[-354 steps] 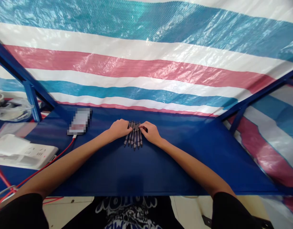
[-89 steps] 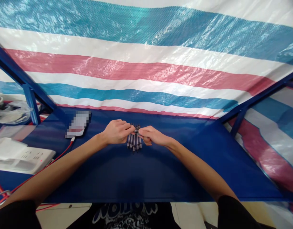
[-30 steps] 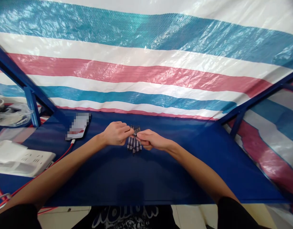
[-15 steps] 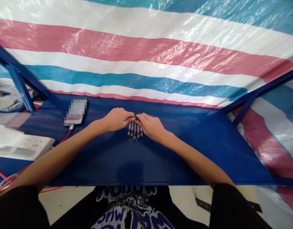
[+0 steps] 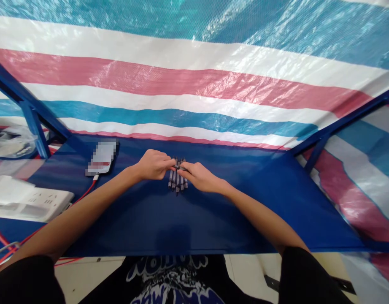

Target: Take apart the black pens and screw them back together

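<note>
Pinch point: versus half a second ago, the bare left-hand grip (image 5: 153, 164) and bare right-hand grip (image 5: 199, 175) are sitting nearer the wearer along the row of slim grey-and-black, plastic-looking pens (image 5: 178, 184). Far pen ends are now showing past the fingers. Camera tilt is shifting the whole view too.
Pen row: lying side by side on the glossy dark-blue flat worktop (image 5: 144, 223), directly under the fingertips.
Left-hand grip: closing thumb-to-finger on one end of a slim dark pen-like piece (image 5: 178, 167); no real gap showing.
Right-hand grip: pinching the same piece from the other side, almost fully closed.
Dark piece: spanning crosswise over the pens. Can't tell whether it's touching them.
Slip risk: piece is offering little surface; uneven pull could be popping it loose onto the row.
Scatter risk: fingers are working very close above the pens; one brush could be splaying them, and smooth worktop isn't likely giving much friction.
Sightline: fingers are covering most of the joint, so misalignment could be going unnoticed.
Red cable: thin red cord (image 5: 87, 191) is running close by the left forearm; a snag could be dragging the black-edged rectangular phone (image 5: 102, 156).
</note>
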